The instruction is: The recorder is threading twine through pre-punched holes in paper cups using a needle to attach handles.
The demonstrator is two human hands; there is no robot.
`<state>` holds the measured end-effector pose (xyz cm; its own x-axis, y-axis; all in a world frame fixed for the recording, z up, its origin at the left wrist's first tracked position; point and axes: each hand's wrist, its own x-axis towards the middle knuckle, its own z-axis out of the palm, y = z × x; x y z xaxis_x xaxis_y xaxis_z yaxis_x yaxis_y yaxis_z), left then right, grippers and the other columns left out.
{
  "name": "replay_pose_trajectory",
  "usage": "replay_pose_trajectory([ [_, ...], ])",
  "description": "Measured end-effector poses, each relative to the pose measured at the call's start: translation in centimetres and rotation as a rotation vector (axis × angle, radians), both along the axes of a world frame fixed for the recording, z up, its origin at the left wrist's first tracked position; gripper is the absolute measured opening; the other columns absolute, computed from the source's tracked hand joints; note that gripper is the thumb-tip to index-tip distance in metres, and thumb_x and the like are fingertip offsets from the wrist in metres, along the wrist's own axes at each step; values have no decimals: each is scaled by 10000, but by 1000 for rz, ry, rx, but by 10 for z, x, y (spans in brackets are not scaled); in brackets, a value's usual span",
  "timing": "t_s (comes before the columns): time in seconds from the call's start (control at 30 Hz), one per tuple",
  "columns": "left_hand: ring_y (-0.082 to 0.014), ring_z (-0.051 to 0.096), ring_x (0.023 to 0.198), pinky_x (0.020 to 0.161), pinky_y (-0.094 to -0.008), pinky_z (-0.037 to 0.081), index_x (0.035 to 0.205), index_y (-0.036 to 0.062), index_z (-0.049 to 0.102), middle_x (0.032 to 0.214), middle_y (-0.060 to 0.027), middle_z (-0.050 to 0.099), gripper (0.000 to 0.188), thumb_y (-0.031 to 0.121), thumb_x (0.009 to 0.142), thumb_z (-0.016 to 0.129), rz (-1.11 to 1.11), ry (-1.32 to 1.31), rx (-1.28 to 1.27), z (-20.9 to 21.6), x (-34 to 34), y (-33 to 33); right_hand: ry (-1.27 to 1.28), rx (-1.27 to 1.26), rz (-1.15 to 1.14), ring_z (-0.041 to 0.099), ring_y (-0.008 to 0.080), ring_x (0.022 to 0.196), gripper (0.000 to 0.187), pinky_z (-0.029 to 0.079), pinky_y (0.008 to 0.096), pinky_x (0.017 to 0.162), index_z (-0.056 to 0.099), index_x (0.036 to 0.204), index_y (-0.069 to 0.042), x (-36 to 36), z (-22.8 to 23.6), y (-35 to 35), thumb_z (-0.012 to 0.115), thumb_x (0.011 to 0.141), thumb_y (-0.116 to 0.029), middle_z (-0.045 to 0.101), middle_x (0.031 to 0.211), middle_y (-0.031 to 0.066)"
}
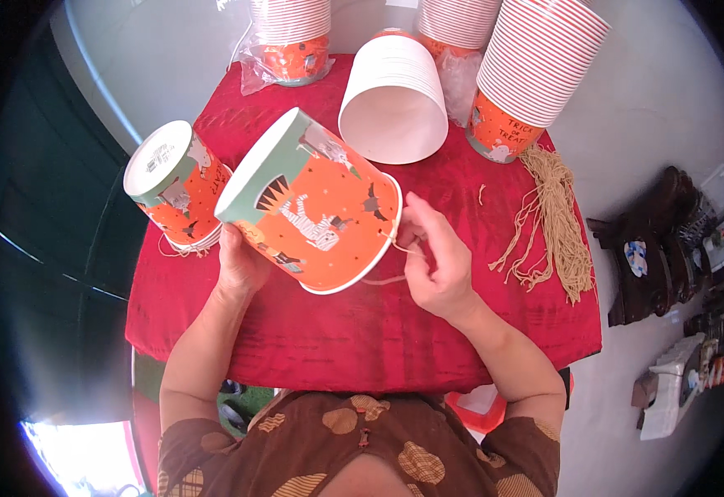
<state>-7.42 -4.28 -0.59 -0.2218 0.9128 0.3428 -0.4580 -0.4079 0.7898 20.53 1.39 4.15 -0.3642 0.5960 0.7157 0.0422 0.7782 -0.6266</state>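
An orange and green paper bucket with a mummy, bats and stars printed on it is tilted above the table, its base to the upper left and its white rim to the lower right. My left hand grips its underside near the base; part of those fingers is hidden behind it. A thin tan string passes through the wall close to the rim. At that spot my right hand pinches the string between thumb and fingers. To the left, several nested buckets stand upside down, with string hanging at their rims.
A red cloth covers the table. White-lined buckets lie on their side at the back. Tall bucket stacks stand at back left and back right, some in clear plastic. A bundle of tan strings lies along the right edge.
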Motion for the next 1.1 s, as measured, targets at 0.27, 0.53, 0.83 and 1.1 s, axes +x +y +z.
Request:
replay_pose_trajectory([
  [0.27, -271, 498, 1274, 1061, -466, 418, 1405, 68, 417, 1399, -94, 500, 837, 676, 849, 562, 22, 12, 57, -10, -12, 3, 273, -662, 395, 614, 185, 930, 344, 491, 340, 891, 544, 1123, 81, 8, -10, 8, 381, 823, 38, 634, 1044, 146],
  [0.53, -230, 479, 1273, 1049, -413, 403, 1447, 41, 314, 1405, -89, 463, 947, 591, 788, 714, 67, 46, 67, -21, -11, 0, 276, -834, 437, 621, 134, 849, 207, 502, 284, 768, 582, 1070, 45, 4, -10, 1, 494, 929, -78, 656, 959, 91],
  [0.83, -259, 387, 1363, 1107, -468, 361, 1507, 149, 247, 1504, -62, 357, 987, 668, 779, 665, 34, 140, 11, -41, -26, -14, 178, -751, 209, 494, 39, 603, 189, 403, 206, 533, 588, 903, -21, -2, -8, -8, 532, 1005, -170, 594, 736, 6],
  [1.1, -248, 382, 1366, 1112, -463, 354, 1511, 146, 241, 1495, -53, 375, 999, 650, 773, 687, 87, 347, 71, -26, -13, -13, 142, -657, 116, 508, 49, 622, 230, 422, 219, 553, 563, 829, -19, -4, -9, -10, 495, 1011, -140, 579, 705, 5],
])
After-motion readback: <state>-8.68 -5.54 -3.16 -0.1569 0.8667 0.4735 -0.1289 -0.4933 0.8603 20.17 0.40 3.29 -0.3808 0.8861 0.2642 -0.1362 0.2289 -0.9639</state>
